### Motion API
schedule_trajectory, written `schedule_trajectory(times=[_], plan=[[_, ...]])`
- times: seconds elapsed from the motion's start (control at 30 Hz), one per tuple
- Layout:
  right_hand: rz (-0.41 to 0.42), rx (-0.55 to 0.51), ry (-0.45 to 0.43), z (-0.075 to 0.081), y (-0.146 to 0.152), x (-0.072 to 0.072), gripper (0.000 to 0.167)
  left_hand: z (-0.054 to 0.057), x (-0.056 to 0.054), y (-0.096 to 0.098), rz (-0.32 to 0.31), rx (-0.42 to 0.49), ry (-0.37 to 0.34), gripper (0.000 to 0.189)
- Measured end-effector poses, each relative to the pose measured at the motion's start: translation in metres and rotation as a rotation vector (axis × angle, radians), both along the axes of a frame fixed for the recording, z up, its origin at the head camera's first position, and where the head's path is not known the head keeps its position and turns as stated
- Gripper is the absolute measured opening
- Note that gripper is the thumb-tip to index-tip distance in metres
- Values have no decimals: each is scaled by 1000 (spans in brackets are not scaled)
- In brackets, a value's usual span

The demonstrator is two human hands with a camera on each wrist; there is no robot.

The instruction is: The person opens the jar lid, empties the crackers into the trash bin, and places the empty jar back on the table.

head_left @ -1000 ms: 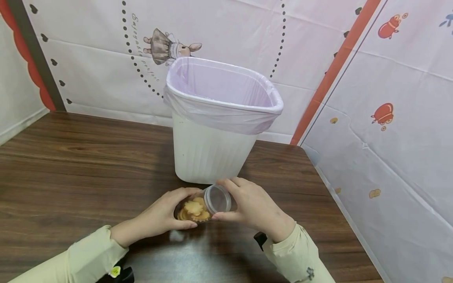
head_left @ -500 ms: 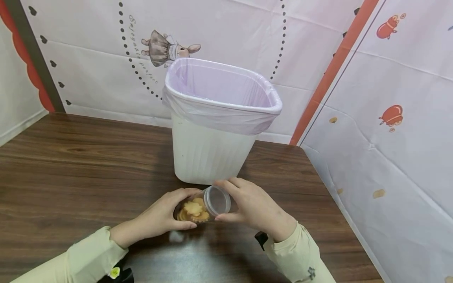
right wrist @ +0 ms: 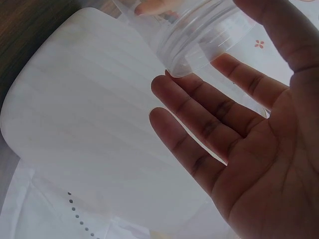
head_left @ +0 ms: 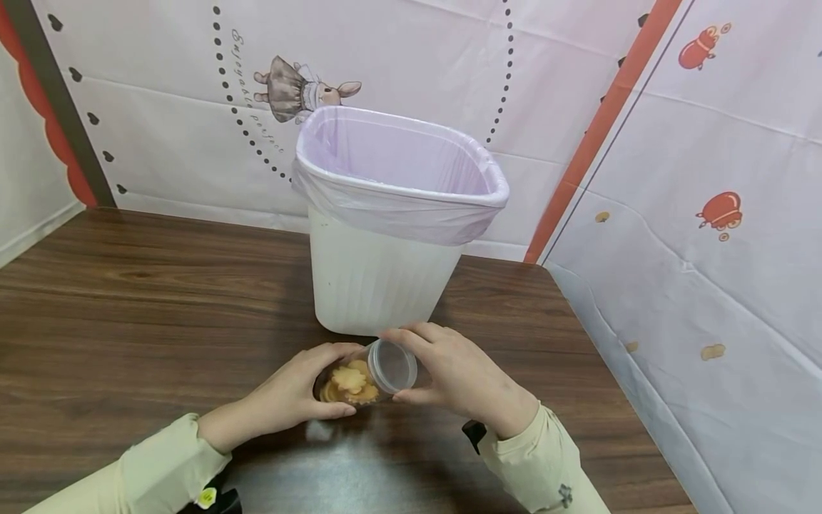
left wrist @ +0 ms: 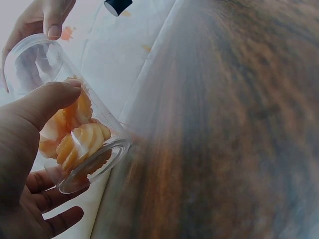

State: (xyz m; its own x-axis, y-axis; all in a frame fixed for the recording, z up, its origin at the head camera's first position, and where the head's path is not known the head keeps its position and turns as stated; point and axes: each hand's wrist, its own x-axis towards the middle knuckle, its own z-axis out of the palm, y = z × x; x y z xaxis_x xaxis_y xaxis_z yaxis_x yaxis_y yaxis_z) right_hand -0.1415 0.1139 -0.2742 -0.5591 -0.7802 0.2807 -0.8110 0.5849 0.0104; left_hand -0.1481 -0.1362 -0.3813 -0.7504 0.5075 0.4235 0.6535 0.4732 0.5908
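Note:
A clear plastic jar (left wrist: 102,107) lies tilted between both hands, low in front of the bin in the head view. Ridged, flower-edged golden cookies (head_left: 349,378) fill its lower part. My left hand (head_left: 298,384) grips the jar round its base end, thumb on one side and fingers on the other. At the other end is a round clear lid (head_left: 394,365), facing up and to the right. My right hand (head_left: 462,375) spans this lid, thumb at the near rim and index finger at the far rim. In the right wrist view, its other fingers (right wrist: 184,134) spread away from the jar.
A white waste bin (head_left: 375,278) with a pale purple liner (head_left: 411,221) folded over its rim stands just behind the hands. Dark wood-grain table (head_left: 160,300) extends to the left. Printed cloth walls (head_left: 642,214) enclose the back and right sides.
The right thumb has slid a little to the right along the lid's rim. The left hand and jar hold almost still; the head view has shifted slightly.

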Motion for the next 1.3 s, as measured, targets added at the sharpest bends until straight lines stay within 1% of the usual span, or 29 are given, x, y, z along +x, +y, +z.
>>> schedule_trajectory(times=[0.3,0.43,0.5,0.6,0.7,0.8,0.87,0.93,1.03,1.3], plan=[[9,-4,2,0,1,1,71,-2,2,1,5,7,12,72],[7,-16,10,-1,0,1,69,-4,1,0,3,4,26,70],[-6,-24,5,-1,-1,1,69,-4,0,-1,2,8,21,70],[-66,-31,-9,-1,-3,2,72,-4,-1,-2,-4,14,13,70],[-171,-44,-7,-1,-6,4,71,-4,-2,-2,-11,19,15,70],[-267,-69,3,-2,-9,6,62,-4,-3,-3,-14,23,21,70],[-306,-84,4,-3,-11,7,53,-4,-3,-3,-13,25,16,71],[-332,-88,3,-5,-12,7,48,-3,-2,-3,-13,24,10,71],[-360,-87,1,-7,-15,7,46,-3,-2,-3,-13,18,7,71],[-387,-111,45,-14,-21,9,52,-3,-2,-3,-5,18,21,72]])
